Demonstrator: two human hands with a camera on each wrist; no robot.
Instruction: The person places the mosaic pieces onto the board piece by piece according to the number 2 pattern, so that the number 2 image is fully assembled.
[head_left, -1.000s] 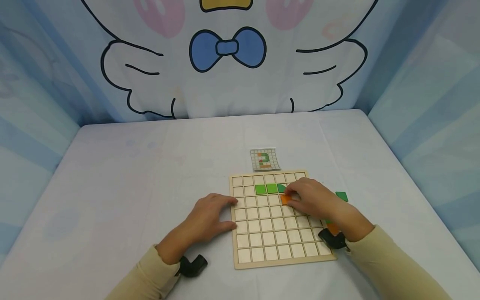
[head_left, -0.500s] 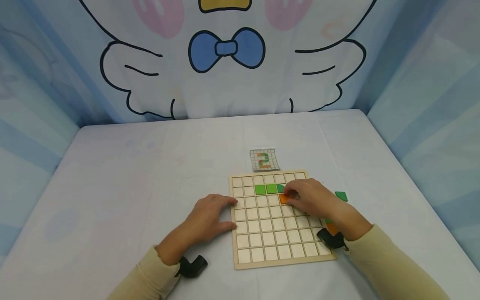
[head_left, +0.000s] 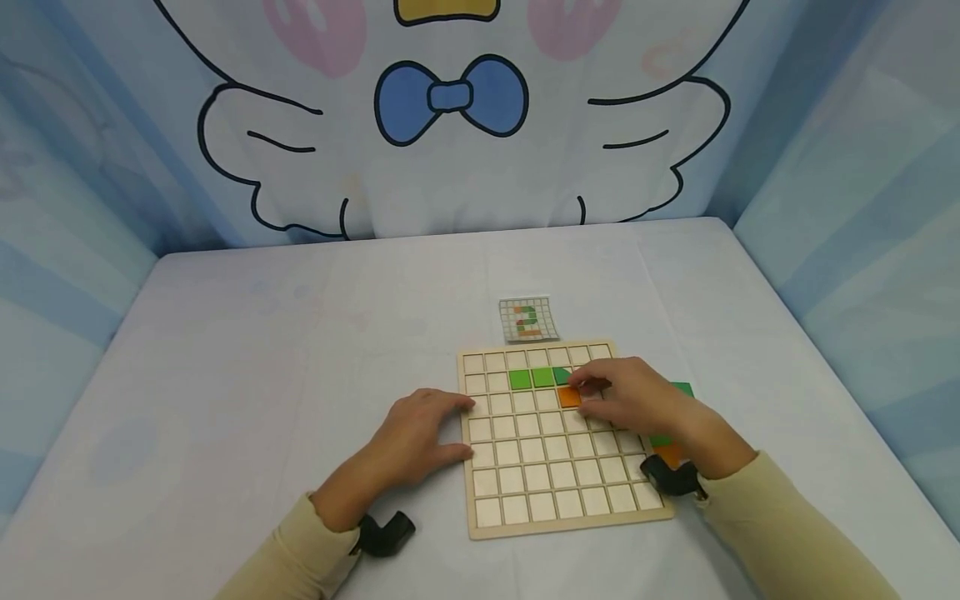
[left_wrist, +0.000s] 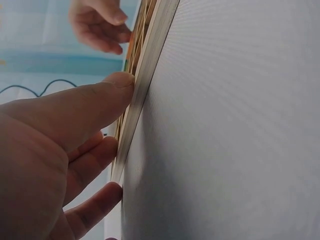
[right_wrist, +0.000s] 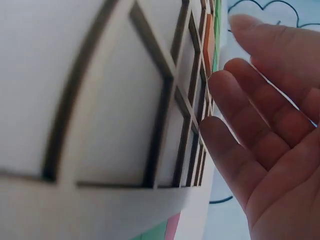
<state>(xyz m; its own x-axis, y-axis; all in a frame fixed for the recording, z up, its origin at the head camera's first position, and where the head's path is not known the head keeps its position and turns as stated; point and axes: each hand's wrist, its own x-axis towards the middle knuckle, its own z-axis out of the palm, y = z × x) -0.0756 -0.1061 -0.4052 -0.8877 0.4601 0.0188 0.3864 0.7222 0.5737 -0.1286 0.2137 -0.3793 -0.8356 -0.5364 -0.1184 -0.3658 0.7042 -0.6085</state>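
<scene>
A curtained booth of sorts, cartoon-print cloth (head_left: pixel 465 179) on three sides of a white table (head_left: pixel 225 358)

A blocky, coloured figure resembling the number 2 (head_left: pixel 527 316) on the small gridded card (head_left: pixel 547 322).

Cartoon backdrop (head_left: pixel 465 183) with a blue bow tie (head_left: pixel 451 97)

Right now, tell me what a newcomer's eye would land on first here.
Probably the big blue bow tie printed on the backdrop, at the top middle of the head view. Next, the orange tile and the three green pieces in the upper part of the pale grid board. The left hand touches the board's left edge, and the right hand is beside the orange tile.
</scene>
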